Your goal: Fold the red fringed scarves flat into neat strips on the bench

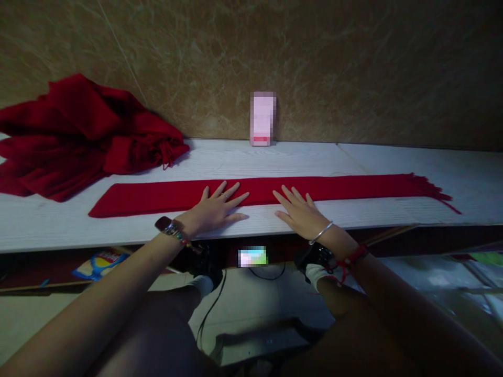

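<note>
The light is dim and soft, strongest across the middle of the pale tabletop and fading to near black at the upper right of the brown wall. Legs and floor sink into shadow, and the right forearm is darker than the left. A bangle catches a small glint. Focus is slightly soft, the wide lens stretches the edges, and coarse pixel blocks hide two small patches near the centre.

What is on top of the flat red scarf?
The left hand and the right hand, fingers spread, lie partly on the scarf. Whatever part is directly beneath them is covered and cannot be seen.
</note>
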{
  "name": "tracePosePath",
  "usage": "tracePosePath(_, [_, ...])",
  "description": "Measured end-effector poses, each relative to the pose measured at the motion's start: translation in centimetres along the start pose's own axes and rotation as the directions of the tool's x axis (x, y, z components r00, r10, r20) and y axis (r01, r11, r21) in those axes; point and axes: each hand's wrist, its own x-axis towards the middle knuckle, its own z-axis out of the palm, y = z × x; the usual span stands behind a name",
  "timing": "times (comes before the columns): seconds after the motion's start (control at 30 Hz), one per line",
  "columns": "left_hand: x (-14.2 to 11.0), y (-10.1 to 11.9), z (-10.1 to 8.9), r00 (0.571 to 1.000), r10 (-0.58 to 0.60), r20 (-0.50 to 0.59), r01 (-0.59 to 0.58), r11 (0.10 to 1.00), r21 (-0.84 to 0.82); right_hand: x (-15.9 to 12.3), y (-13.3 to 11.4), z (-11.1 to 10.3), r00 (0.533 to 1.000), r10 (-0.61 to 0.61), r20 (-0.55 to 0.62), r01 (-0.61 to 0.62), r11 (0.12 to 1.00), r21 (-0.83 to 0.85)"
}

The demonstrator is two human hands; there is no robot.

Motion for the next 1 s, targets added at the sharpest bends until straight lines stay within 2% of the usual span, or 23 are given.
tracePosePath(0.13, [-0.1,-0.2,-0.1,1.000,0.006,0.028,-0.007,1.000,0.011,0.4,0.7,0.3,0.994,0.025,-0.109,-0.024,1.000,0.017])
tracePosePath(0.37, [0.0,-0.3,0.0,0.999,0.002,0.034,-0.003,1.000,0.006,1.1,1.3,1.0,0.998,0.056,-0.016,-0.055,0.998,0.043])
tracePosePath(0.57, [0.4,-0.2,-0.3,0.998,-0.026,0.053,0.026,1.000,0.004,0.8,1.2,1.0,0.997,0.067,-0.046,-0.065,0.997,0.044])
tracePosePath(0.7, [0.6,0.2,-0.8,0.994,-0.060,0.090,0.063,0.998,-0.030,0.7,0.5,0.9,0.989,0.081,-0.120,-0.072,0.995,0.074])
tracePosePath(0.8, [0.9,0.8,-1.0,0.994,-0.109,0.016,0.110,0.993,-0.047,0.9,-0.5,0.9,0.986,0.081,-0.148,-0.065,0.992,0.105])
tracePosePath(0.93, [1.6,1.5,-0.7,0.991,-0.107,-0.077,0.103,0.993,-0.059,1.5,-1.2,0.5,0.995,0.083,-0.046,-0.079,0.993,0.088])
tracePosePath(1.0, [2.0,1.7,-0.5,0.992,-0.093,-0.089,0.089,0.994,-0.057,1.7,-1.1,0.3,0.995,0.084,-0.051,-0.078,0.992,0.103])
